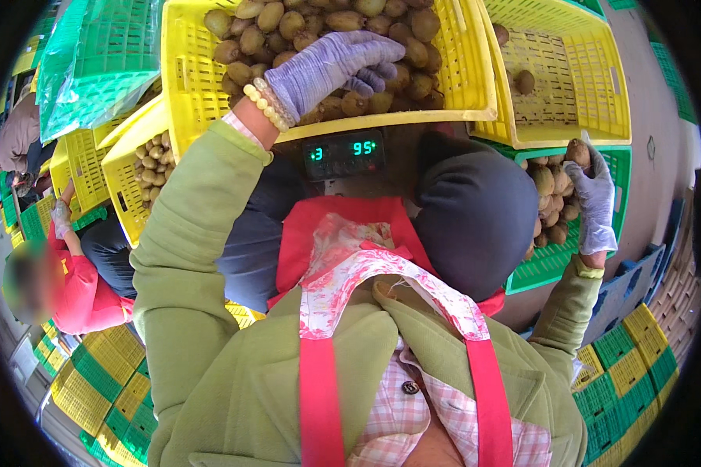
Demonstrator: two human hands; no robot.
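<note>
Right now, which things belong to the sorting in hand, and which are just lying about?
In use:
- left hand on kiwis in the yellow crate
- right hand holding a kiwi over the green crate
- scale display

Lying about:
- stacked crates
- green bag
- second yellow crate, nearly bare
- co-worker's crates

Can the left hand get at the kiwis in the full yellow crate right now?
Probably yes. The left hand already rests palm down on the kiwis heaped in the open-topped yellow crate, with nothing lying between them.
</note>
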